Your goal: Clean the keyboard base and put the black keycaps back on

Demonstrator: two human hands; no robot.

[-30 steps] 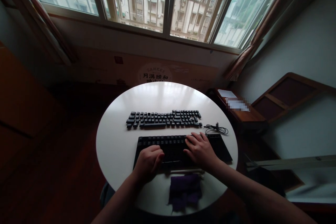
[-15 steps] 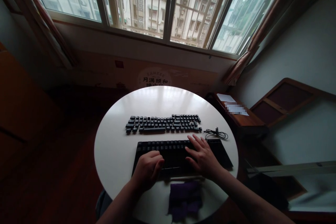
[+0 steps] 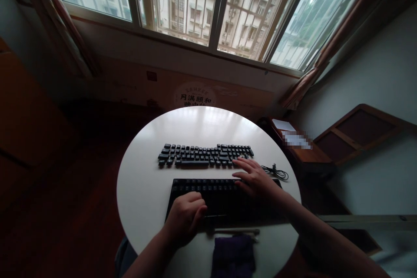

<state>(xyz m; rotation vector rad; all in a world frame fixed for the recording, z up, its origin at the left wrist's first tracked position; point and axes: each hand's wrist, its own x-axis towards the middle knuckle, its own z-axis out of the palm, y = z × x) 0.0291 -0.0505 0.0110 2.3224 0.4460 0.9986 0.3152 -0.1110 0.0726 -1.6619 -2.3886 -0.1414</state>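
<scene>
A black keyboard base (image 3: 215,195) lies on the round white table (image 3: 143,182) in front of me. Beyond it sit rows of loose black keycaps (image 3: 202,156) laid out in keyboard shape. My left hand (image 3: 185,217) rests on the keyboard's near left corner with its fingers curled, apparently holding the edge. My right hand (image 3: 257,180) reaches over the keyboard's far right side, fingers stretched out, fingertips close to the right end of the keycap rows.
A thin black cable (image 3: 276,171) lies coiled right of the keycaps. A purple cloth (image 3: 233,256) and a slim rod (image 3: 236,231) lie at the table's near edge. A wooden side table with papers (image 3: 293,139) stands to the right, under the window.
My right hand has moved from the keyboard's keys forward toward the right end of the keycap rows. My left hand has stayed at the near left corner. The camera has shifted slightly.
</scene>
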